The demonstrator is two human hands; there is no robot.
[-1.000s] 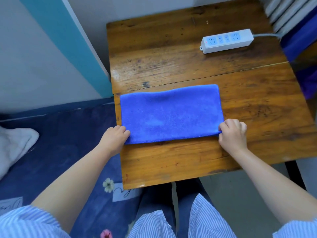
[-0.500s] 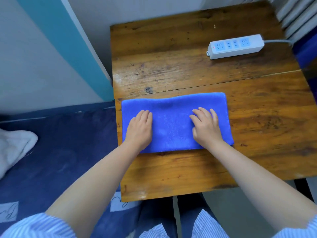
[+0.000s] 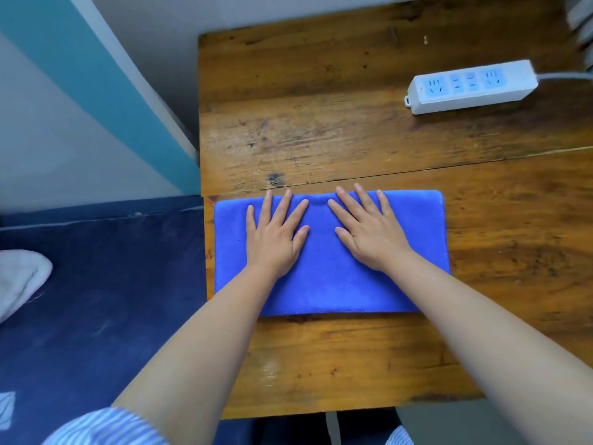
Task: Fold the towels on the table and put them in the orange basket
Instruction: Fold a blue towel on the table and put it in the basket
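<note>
A folded blue towel (image 3: 330, 284) lies flat on the wooden tabletop (image 3: 353, 139), near its left edge. Both hands press on the towel side by side, left hand (image 3: 276, 234) and right hand (image 3: 369, 231), fingers straight and spread, gripping nothing. A white power strip (image 3: 471, 86) sits at the far right.

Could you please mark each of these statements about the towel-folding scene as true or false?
1. Both hands lie flat on the blue towel. True: the left hand and right hand press it with straight, spread fingers.
2. The towel hangs over the table's near edge. False: it lies wholly on the wooden table.
3. A white power strip lies on the table beyond the towel, to the right. True.
4. The orange basket stands beside the towel. False: no basket is in view.
5. The right hand pinches a towel corner. False: it rests open on top.
</note>
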